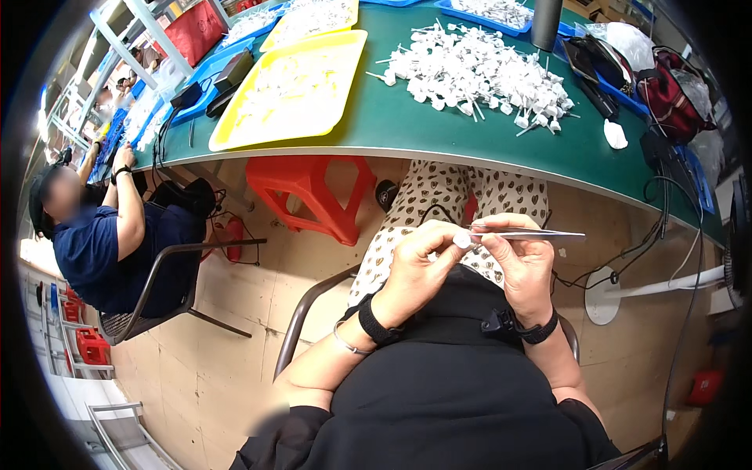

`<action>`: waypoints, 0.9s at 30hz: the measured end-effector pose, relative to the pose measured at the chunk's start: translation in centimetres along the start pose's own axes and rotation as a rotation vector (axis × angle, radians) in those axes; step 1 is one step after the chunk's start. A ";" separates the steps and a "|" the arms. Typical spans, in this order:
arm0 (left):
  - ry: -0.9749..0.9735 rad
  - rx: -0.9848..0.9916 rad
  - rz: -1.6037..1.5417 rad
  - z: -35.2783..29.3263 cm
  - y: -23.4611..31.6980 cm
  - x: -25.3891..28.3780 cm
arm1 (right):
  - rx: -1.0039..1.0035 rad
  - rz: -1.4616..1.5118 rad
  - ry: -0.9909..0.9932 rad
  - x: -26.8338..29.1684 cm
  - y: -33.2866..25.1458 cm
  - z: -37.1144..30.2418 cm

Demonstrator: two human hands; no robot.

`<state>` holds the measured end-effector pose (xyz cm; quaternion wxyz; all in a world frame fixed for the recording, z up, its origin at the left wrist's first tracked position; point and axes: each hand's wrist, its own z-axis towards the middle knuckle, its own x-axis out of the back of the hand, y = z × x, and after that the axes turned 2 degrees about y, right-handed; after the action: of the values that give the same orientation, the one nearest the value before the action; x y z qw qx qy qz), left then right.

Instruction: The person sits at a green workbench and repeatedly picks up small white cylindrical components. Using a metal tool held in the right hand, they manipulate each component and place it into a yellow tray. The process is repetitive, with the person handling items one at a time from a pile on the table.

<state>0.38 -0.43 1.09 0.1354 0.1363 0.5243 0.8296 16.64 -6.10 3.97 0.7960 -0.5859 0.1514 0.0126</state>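
Over my lap, my left hand pinches a small white plastic piece between thumb and fingers. Close beside it, my right hand grips a pair of metal tweezers, one end of which sticks out to the right past the fingers. Its other end is at the white piece, where my fingertips partly hide it; whether they touch I cannot tell. On the green table ahead lies a big heap of similar white pieces with thin stems. A yellow tray left of the heap holds small pale pieces.
A red stool stands under the table. Bags and cables crowd the table's right end; a fan's white base is on the floor below. At left, a person sits on a chair, working at the table. Blue trays line the back.
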 end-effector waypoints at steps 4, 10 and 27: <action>0.061 0.011 -0.054 -0.2 -0.4 -0.3 | -0.012 -0.104 0.004 -0.3 0.1 -0.1; 0.065 -0.163 0.112 0.0 -0.5 -0.2 | 0.114 -0.230 0.025 -0.5 0.8 -0.2; 0.062 -0.136 0.118 -0.2 -0.5 -0.3 | 0.155 -0.330 0.014 -0.4 0.6 -0.1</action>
<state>0.57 -0.52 0.55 0.0788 0.1315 0.4619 0.8736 16.15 -5.91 3.51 0.8290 -0.5396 0.0592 -0.1341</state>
